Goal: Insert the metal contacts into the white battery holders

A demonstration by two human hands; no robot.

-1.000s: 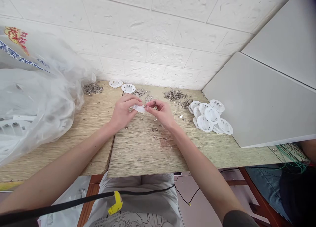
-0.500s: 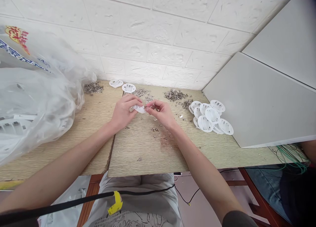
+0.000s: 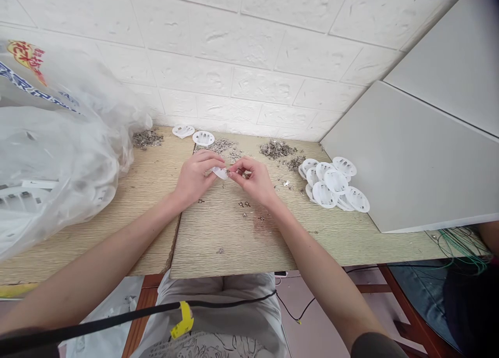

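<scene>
My left hand (image 3: 195,175) is closed round a small white plastic disc (image 3: 220,172), held just above the wooden table (image 3: 218,233). My right hand (image 3: 253,177) pinches a tiny metal clip against the disc's right edge; the clip is almost hidden by my fingertips. Both hands meet at the middle of the table. Loose metal clips (image 3: 245,204) lie scattered on the wood below them.
A heap of white discs (image 3: 331,184) lies to the right. Two more discs (image 3: 197,135) and piles of metal clips (image 3: 276,149) sit near the wall. A big clear plastic bag (image 3: 50,145) fills the left. A grey panel (image 3: 413,160) stands at right.
My right hand has closed in on the disc and its fingers have curled tighter. The left hand and disc have barely moved.
</scene>
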